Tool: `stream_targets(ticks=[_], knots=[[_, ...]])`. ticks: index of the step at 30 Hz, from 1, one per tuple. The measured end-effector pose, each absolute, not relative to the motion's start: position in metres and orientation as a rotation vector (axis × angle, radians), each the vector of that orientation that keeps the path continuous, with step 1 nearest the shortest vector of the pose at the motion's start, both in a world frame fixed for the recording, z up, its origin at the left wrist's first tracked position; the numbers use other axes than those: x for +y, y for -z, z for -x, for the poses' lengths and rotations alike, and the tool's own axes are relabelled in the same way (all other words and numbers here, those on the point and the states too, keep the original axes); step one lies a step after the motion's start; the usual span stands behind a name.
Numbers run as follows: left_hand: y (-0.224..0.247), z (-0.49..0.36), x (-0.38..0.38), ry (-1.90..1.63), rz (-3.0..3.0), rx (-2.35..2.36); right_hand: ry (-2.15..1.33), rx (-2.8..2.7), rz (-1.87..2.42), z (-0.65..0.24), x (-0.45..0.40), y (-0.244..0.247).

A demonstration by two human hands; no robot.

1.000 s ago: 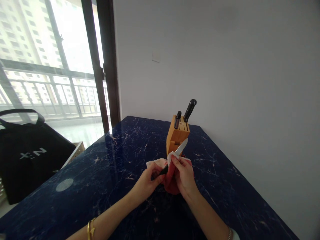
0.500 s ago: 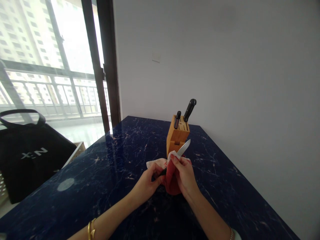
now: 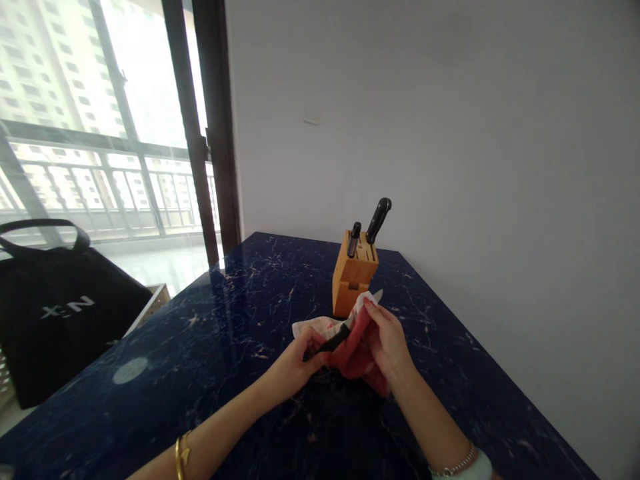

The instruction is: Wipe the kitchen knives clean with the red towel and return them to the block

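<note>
My left hand (image 3: 289,369) grips the black handle of a kitchen knife (image 3: 333,340) at the middle of the counter. My right hand (image 3: 388,345) pinches a red and white cloth (image 3: 355,349) folded around the blade, which it hides except for the pale steel tip (image 3: 378,295). Just behind the cloth stands a bamboo knife block (image 3: 354,272), and the tip is close beside it. Two more black-handled knives (image 3: 379,220) sit in its slots.
The dark blue marble counter (image 3: 210,353) with pale veins meets a white wall on the right. A black tote bag (image 3: 63,327) and a white crate edge (image 3: 155,298) stand beyond its left edge, by a glass balcony door (image 3: 140,100).
The cloth now covers most of the blade, leaving only the tip showing. My right hand has moved rightward along the blade, and the cloth has spread with it.
</note>
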State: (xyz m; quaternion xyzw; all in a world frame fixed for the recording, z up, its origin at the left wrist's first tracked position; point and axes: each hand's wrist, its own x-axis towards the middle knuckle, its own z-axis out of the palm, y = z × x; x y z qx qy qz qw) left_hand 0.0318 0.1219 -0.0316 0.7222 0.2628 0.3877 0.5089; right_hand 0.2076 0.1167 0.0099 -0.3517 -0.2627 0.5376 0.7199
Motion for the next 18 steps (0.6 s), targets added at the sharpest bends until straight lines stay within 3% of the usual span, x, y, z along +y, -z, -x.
stream_targets(ticks=[9, 18], knots=[[0.026, -0.031, 0.124, -1.030, -1.649, 0.565, -1.339, -0.736, 0.860, -0.186, 0.107, -0.010], [0.019, -0.029, 0.122, -1.049, -1.722, 0.573, -1.097, -0.647, 0.827, -0.202, 0.109, -0.021]])
